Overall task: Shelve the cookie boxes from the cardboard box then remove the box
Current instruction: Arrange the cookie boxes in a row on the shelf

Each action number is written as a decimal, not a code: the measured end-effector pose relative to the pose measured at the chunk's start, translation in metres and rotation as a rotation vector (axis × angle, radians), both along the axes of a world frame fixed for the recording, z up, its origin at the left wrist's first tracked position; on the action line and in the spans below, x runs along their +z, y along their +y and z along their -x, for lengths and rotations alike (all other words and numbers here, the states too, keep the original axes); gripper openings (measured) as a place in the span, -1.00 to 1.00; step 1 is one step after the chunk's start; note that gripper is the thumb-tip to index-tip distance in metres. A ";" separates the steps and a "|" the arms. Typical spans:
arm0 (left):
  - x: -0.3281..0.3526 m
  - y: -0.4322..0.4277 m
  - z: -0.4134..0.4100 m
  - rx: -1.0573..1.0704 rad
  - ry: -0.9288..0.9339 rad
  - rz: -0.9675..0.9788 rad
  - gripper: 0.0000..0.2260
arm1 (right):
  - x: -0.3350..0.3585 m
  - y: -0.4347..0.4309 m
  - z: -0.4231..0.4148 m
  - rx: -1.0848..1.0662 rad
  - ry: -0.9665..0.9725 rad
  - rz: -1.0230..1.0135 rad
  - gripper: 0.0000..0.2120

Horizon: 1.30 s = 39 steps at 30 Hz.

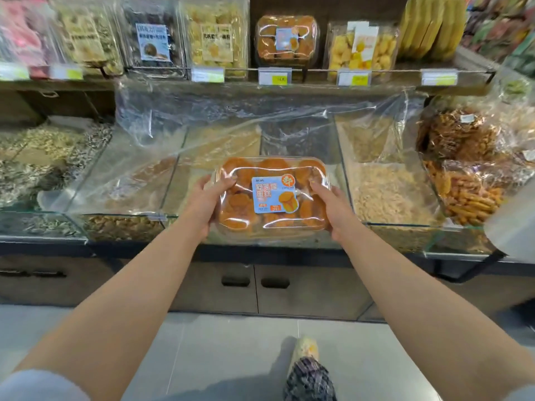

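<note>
Forearms (115, 299) outstretched, the left hand (207, 198) and right hand (333, 206) clamp opposite ends of a clear cookie box (272, 198) above the glass bins (121, 180), below the upper shelf (318, 71) holding a matching box (286, 39). Slick plastic could slip on the lift, dropping it into the bins.

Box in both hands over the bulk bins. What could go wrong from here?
The cookie box, gripped only at its ends by the left hand and right hand, may slip onto the loose plastic film below. The matching shelved box already fills its slot, so placing this one could knock it.
</note>
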State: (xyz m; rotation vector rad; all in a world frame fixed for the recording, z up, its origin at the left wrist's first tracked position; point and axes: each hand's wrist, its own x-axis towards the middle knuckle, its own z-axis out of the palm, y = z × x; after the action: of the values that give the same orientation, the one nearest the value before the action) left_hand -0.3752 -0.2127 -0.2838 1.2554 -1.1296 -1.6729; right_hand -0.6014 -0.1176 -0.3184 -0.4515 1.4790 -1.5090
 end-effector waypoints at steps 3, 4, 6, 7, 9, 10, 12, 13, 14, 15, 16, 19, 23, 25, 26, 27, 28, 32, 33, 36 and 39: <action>0.019 -0.046 0.037 0.082 0.044 0.068 -0.42 | 0.015 -0.054 0.038 -0.011 -0.043 0.090 -0.37; 0.025 -0.061 0.050 0.097 0.061 0.086 -0.43 | 0.020 -0.071 0.052 -0.006 -0.039 0.112 -0.37; 0.034 -0.089 0.075 0.094 0.086 0.120 -0.47 | 0.032 -0.103 0.081 0.008 -0.016 0.154 -0.45; 0.038 -0.102 0.087 0.074 0.075 0.135 -0.50 | 0.038 -0.117 0.095 0.012 -0.007 0.179 -0.48; 0.042 -0.125 0.108 0.018 0.013 0.127 -0.53 | 0.049 -0.145 0.124 -0.004 -0.005 0.217 -0.44; 0.044 -0.136 0.117 -0.011 -0.021 0.103 -0.50 | 0.055 -0.159 0.138 -0.012 -0.010 0.235 -0.41; 0.047 -0.159 0.134 -0.063 -0.032 0.057 -0.40 | 0.068 -0.187 0.162 -0.020 -0.004 0.260 -0.40; 0.049 -0.169 0.144 -0.075 0.001 0.043 -0.40 | 0.074 -0.200 0.171 -0.014 0.010 0.271 -0.36; 0.051 -0.179 0.153 -0.078 0.043 0.039 -0.42 | 0.081 -0.214 0.180 -0.010 0.023 0.287 -0.31; 0.056 -0.189 0.163 -0.074 0.088 0.049 -0.47 | 0.087 -0.227 0.188 -0.017 0.034 0.306 -0.31; 0.061 -0.199 0.172 -0.068 0.117 0.069 -0.52 | 0.092 -0.241 0.197 -0.034 0.041 0.323 -0.36; 0.073 -0.241 0.195 -0.077 0.194 0.133 -0.50 | 0.107 -0.280 0.217 -0.066 0.066 0.331 -0.48; 0.088 -0.294 0.222 -0.079 0.224 0.183 -0.64 | 0.127 -0.328 0.230 -0.137 0.179 0.250 -0.42; 0.095 -0.317 0.237 -0.085 0.219 0.191 -0.63 | 0.133 -0.349 0.235 -0.141 0.282 0.243 -0.40; 0.098 -0.329 0.243 -0.093 0.208 0.197 -0.59 | 0.136 -0.360 0.237 -0.129 0.340 0.248 -0.41; 0.099 -0.342 0.249 -0.098 0.204 0.204 -0.53 | 0.139 -0.370 0.240 -0.117 0.409 0.257 -0.44; 0.100 -0.355 0.254 -0.104 0.192 0.216 -0.46 | 0.141 -0.379 0.243 -0.107 0.482 0.263 -0.47; 0.104 -0.404 0.276 -0.111 0.129 0.257 -0.37 | 0.148 -0.418 0.260 -0.053 0.699 0.251 -0.37; 0.104 -0.413 0.282 -0.097 0.125 0.252 -0.37 | 0.148 -0.426 0.263 -0.042 0.715 0.245 -0.34; 0.100 -0.434 0.297 -0.085 0.034 0.267 -0.33 | 0.142 -0.444 0.271 -0.049 0.708 0.197 -0.36; 0.092 -0.449 0.308 -0.104 -0.112 0.304 -0.32 | 0.127 -0.452 0.276 -0.058 0.696 0.126 -0.38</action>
State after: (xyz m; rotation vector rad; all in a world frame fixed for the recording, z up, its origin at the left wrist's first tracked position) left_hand -0.6828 -0.6621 -0.1922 1.1223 -1.4772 -1.4497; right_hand -0.8776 -0.5692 -0.1919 -1.0990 1.9322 -1.5744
